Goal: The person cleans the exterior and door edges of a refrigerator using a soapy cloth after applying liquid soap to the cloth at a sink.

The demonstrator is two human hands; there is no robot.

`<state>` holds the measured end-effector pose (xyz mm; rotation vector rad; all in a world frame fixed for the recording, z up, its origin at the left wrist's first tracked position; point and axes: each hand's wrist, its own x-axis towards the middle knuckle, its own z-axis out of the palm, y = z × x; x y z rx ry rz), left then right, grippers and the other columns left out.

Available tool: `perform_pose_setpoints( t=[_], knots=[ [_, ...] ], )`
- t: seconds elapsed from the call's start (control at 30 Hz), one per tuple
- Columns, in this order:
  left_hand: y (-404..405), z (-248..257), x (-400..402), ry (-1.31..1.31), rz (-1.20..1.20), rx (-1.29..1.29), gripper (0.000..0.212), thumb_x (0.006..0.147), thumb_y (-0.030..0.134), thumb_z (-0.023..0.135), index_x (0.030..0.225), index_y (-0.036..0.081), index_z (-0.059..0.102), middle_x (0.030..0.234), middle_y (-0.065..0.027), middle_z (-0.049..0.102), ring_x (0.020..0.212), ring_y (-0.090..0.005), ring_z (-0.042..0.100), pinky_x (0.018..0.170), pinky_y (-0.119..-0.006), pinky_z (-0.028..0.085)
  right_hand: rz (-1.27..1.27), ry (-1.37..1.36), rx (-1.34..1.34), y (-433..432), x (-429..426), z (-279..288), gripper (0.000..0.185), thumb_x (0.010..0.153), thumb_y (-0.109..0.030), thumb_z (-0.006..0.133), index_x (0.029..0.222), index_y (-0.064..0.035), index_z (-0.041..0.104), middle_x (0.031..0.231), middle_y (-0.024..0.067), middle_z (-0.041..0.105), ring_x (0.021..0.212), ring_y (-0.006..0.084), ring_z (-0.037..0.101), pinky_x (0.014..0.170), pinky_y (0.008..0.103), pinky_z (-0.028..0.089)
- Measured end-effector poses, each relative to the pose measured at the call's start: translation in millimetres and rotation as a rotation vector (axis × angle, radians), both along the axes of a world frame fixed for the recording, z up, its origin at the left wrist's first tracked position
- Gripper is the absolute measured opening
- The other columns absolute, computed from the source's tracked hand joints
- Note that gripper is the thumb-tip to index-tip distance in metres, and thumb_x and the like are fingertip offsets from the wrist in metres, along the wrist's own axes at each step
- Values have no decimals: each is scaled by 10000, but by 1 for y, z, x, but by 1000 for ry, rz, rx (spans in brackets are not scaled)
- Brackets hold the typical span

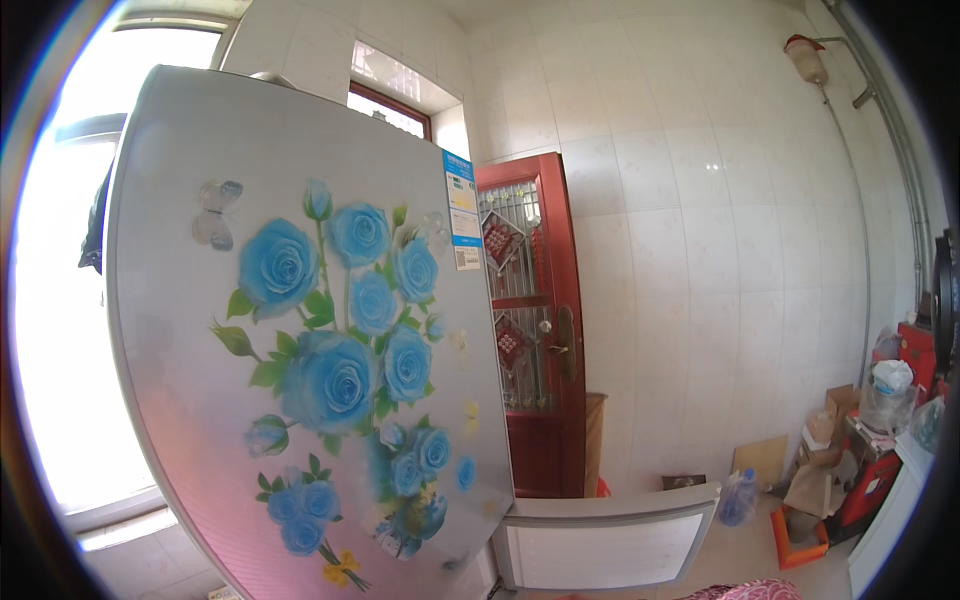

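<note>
Neither of my hands can be made out in the head view. A refrigerator's upper door [187, 337] stands close before me, grey turning pink low down, with blue rose decals [330, 379] and a butterfly print. Blue-and-white labels [463, 199] are stuck along its right edge. Beneath it, the lower refrigerator door [600, 551] is swung out to the right, with its white inner panel and grey seal showing. Pink patterned fabric [754, 590] shows at the bottom edge; whether it is a sleeve or other clothing I cannot tell.
Behind the refrigerator stands a red door [564, 247] with decorated glass. A bright window [75, 315] is at left. Along the right wall are an orange box [799, 555], a wrapped blue container [739, 499], a cardboard piece [761, 461], bags and a white cabinet edge [874, 517].
</note>
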<state>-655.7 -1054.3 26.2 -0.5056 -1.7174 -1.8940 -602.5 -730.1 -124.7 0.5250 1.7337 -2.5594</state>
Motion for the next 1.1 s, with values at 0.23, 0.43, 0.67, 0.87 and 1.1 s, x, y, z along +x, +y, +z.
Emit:
perform_pose_setpoints(
  t=[0.23, 0.43, 0.67, 0.87, 1.1],
  knots=[
    [-16, -16, -6, -708, -191, 1128, 251, 737, 18, 495, 977, -56, 503, 879, -133, 552, 815, -243, 536, 752, -327, 460, 315, 96, -118, 3, -27, 3, 147, 809, -170, 583, 727, -48, 592, 582, 23, 513, 490, 80, 425, 445, 214, 324],
    [27, 28, -16, -444, 24, 1416, 88, 676, 32, 576, 757, -1, 579, 779, -103, 583, 737, -219, 545, 672, -331, 441, 311, -130, 166, 6, -23, 69, 177, 829, -179, 571, 942, -44, 578, 811, 43, 620, 768, 119, 583, 656, 238, 458],
    [118, -25, -57, -327, -175, 923, 118, 717, 14, 540, 745, 64, 437, 757, -41, 486, 724, -154, 451, 682, -293, 361, 380, -136, 332, 20, -58, 106, 161, 835, -144, 544, 977, -70, 561, 839, 55, 621, 763, 142, 594, 621, 238, 454],
    [84, -40, -37, -199, -109, 1098, 81, 759, -49, 491, 775, 31, 487, 689, -41, 482, 716, -182, 484, 686, -293, 395, 575, -163, 320, 9, -52, 82, 163, 848, -150, 543, 984, -61, 545, 834, 65, 606, 725, 158, 581, 604, 243, 449],
    [53, -3, -1, -88, -169, 1359, 172, 859, 243, 499, 791, 85, 499, 662, -17, 466, 642, -165, 462, 626, -278, 371, 754, -117, 326, 8, -64, 86, 195, 858, -122, 522, 1029, -29, 530, 865, 69, 590, 765, 144, 570, 601, 239, 446]
  ],
)
